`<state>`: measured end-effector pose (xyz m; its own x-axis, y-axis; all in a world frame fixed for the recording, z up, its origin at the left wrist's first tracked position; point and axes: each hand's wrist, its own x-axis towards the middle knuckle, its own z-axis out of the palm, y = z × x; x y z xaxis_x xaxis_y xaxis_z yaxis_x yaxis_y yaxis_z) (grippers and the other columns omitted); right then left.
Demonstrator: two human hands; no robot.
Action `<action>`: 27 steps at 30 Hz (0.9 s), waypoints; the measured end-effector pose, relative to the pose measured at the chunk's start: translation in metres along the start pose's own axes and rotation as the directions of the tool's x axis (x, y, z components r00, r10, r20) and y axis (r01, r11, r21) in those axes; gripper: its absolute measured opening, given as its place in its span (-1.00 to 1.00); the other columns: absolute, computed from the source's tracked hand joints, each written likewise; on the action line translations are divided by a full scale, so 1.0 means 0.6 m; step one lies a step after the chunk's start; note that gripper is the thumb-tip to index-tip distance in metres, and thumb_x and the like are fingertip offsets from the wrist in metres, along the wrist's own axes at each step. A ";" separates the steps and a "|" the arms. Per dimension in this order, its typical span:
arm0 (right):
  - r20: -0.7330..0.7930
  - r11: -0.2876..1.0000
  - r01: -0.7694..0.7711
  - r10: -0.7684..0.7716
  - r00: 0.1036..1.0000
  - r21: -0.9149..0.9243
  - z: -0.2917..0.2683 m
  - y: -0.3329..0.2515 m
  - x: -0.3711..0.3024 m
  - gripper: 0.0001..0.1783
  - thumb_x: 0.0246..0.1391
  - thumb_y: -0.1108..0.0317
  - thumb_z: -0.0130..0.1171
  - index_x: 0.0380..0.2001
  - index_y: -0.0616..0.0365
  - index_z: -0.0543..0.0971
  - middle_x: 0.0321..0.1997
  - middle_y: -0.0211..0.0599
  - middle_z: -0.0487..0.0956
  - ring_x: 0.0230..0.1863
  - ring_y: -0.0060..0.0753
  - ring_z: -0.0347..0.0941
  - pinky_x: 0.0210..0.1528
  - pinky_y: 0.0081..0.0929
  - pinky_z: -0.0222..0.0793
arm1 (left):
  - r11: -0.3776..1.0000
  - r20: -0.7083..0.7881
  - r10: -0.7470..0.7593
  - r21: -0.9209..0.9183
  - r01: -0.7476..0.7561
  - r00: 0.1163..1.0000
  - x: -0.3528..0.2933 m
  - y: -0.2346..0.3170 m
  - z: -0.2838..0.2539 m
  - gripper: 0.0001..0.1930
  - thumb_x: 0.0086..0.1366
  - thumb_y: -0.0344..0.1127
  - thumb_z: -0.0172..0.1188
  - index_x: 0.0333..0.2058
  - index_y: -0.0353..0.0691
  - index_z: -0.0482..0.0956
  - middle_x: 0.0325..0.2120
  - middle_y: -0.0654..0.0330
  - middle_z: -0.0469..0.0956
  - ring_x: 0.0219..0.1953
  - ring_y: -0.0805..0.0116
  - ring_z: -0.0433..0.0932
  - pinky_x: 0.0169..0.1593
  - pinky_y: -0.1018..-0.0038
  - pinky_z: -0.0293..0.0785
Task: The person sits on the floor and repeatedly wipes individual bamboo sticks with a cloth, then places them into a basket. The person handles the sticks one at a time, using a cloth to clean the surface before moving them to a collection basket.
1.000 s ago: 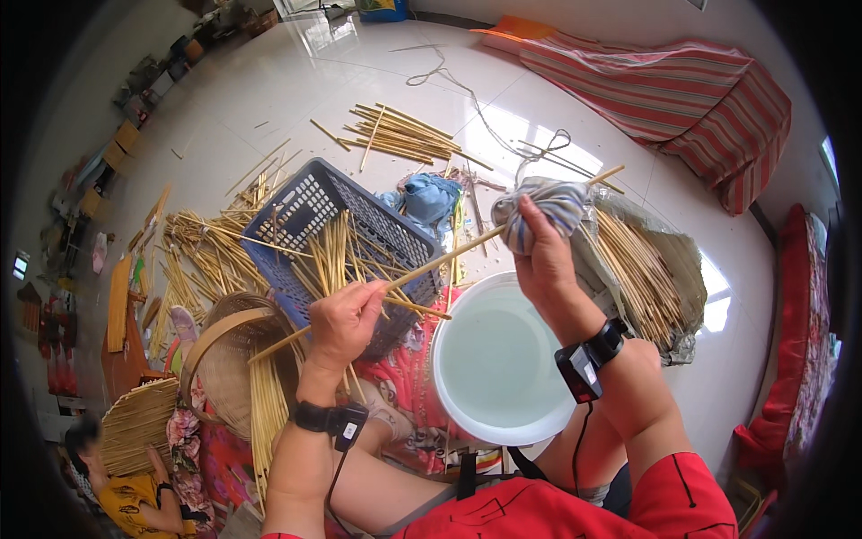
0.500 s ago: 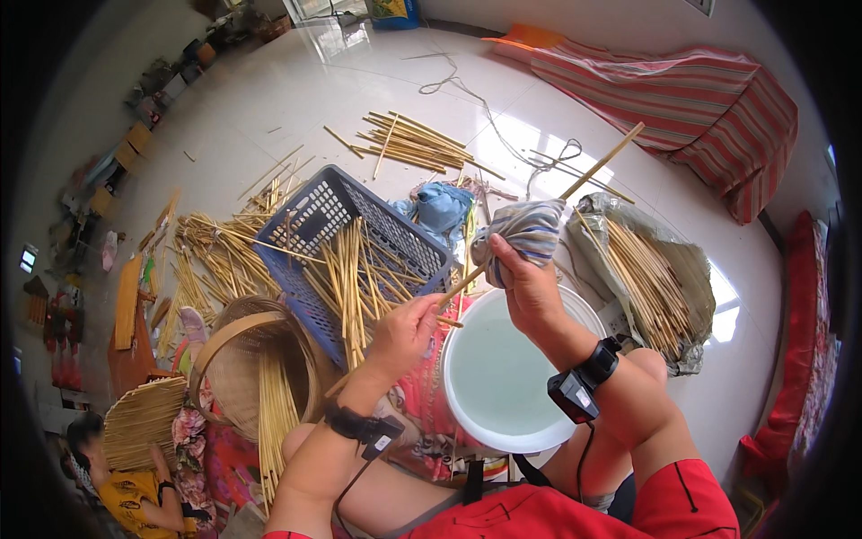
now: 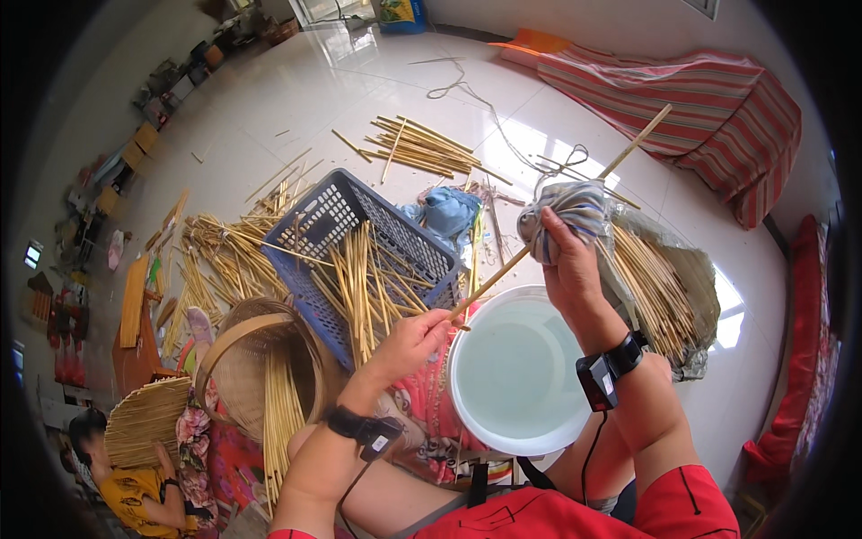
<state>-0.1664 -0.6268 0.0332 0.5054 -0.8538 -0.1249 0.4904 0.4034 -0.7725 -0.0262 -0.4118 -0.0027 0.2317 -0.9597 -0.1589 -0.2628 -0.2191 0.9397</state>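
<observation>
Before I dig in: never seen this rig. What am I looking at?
No machine, just a person's bare hands. The view looks down from the left of two head-worn fisheye cameras; that lens bends straight edges near the rim. The left hand grips a thin stick; the right hand holds a striped cloth around it. Small black devices are strapped to both wrists. On the tiled floor: a white tub, a crate and basket with sticks, and loose sticks.
</observation>
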 end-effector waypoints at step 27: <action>-0.107 0.991 0.053 -0.040 0.993 0.125 -0.025 -0.019 0.044 -0.76 0.08 0.35 0.22 -0.18 0.10 0.46 -0.28 -0.43 0.53 -0.26 -0.55 0.49 -0.19 -0.55 0.46 | 0.798 -0.363 0.459 0.569 -0.197 0.811 -0.015 0.015 -0.016 -0.77 0.13 -0.49 0.18 -0.19 -0.25 0.59 -0.57 0.12 0.49 -0.54 0.18 0.51 -0.46 0.39 0.41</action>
<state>-0.1693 -0.6587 0.0294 0.4062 -0.8996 -0.1601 0.6014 0.3951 -0.6944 -0.0218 -0.4038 0.0103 0.4071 -0.8150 0.4123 -0.7885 -0.0857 0.6090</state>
